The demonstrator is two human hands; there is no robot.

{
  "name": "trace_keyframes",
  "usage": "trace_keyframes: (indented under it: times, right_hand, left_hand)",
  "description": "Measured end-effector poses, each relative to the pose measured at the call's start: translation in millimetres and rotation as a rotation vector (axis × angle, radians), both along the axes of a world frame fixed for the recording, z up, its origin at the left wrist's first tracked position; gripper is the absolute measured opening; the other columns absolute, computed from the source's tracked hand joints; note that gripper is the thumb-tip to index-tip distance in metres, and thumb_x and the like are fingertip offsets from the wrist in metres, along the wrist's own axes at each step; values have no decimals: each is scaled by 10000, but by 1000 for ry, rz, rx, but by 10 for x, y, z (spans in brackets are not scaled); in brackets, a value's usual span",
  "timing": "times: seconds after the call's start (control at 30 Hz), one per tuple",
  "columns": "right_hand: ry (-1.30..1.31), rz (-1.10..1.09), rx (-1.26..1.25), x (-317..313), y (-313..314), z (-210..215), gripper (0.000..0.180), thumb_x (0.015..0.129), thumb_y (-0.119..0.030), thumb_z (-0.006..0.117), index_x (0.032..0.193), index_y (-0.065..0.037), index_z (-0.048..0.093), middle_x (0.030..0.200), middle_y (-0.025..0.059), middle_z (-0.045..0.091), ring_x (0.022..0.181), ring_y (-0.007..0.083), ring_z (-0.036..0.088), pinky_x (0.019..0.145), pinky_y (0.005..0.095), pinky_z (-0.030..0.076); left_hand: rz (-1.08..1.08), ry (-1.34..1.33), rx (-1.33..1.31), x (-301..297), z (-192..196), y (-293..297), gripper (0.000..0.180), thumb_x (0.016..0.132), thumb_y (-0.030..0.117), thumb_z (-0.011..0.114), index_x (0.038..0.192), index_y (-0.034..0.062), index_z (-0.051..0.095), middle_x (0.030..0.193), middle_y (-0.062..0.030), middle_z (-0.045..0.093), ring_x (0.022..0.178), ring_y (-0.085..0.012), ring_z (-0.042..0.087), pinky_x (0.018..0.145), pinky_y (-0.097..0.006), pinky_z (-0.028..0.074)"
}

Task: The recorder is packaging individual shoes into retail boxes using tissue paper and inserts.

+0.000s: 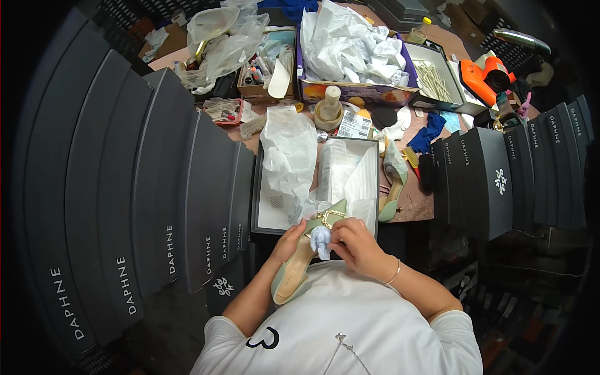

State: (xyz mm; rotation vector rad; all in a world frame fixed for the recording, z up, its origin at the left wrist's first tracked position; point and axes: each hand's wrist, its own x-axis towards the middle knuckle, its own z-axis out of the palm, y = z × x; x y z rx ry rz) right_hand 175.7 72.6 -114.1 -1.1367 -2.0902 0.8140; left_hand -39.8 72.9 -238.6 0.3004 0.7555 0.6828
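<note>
A pale green pointed shoe (pixel 291 272) with a gold buckle is tilted in front of my body, its toe away from me. My left hand (pixel 290 242) is closed round its side near the front. Between the fingers of my right hand (pixel 359 246) is a crumpled wad of white paper (pixel 320 241), at the shoe's opening behind the buckle. Just beyond lies a grey shoebox (pixel 257 215) with white tissue paper (pixel 289 140) spread in and over it. The matching green shoe (pixel 392 195) rests on the table right of that box, its toe partly wrapped in paper.
Tall rows of dark grey shoeboxes stand at left (pixel 169 187) and right (pixel 484 178). Behind the open box are a glue bottle (pixel 331 103), a purple carton (pixel 356 92) of crumpled paper, a tray of white sticks (pixel 431 80), an orange tool (pixel 476 83) and a blue cloth (pixel 427 133).
</note>
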Motion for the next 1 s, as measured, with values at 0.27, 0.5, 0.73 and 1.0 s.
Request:
trace_keyframes:
  times: [0.27, 0.5, 0.73, 1.0]
  right_hand:
    - [202, -197, -543, 586, 569, -398, 435, 875, -256, 659, 1190, 22, 545, 1142, 178, 601, 1041, 264, 566, 901, 346, 434]
    - [559, 9, -1034, 371, 386, -545, 201, 925, -187, 608, 978, 3, 648, 746, -36, 583, 677, 48, 501, 625, 206, 429]
    - [331, -7, -865, 430, 417, -468, 195, 914, -179, 622, 959, 9, 646, 716, -48, 549, 648, 33, 428, 570, 202, 383]
    - [279, 161, -955, 612, 435, -432, 219, 899, -210, 649, 900, 9, 647, 705, -67, 533, 666, 21, 419, 581, 204, 375]
  left_hand:
    - [-201, -6, 171, -57, 517, -55, 389, 998, 202, 447, 1334, 7, 439, 1285, -84, 541, 1166, -150, 519, 988, -291, 409]
    - [-259, 362, 236, -54, 356, -134, 329, 992, 261, 487, 1161, -8, 573, 975, -17, 633, 826, -56, 582, 741, -203, 470]
    - [84, 216, 167, 292, 700, -83, 264, 971, 211, 528, 1125, 2, 579, 1014, -40, 631, 870, -77, 590, 765, -227, 478]
    - [307, 20, 37, 325, 514, -33, 342, 976, 230, 497, 1204, -23, 511, 1168, -131, 586, 1082, -207, 573, 947, -347, 453]
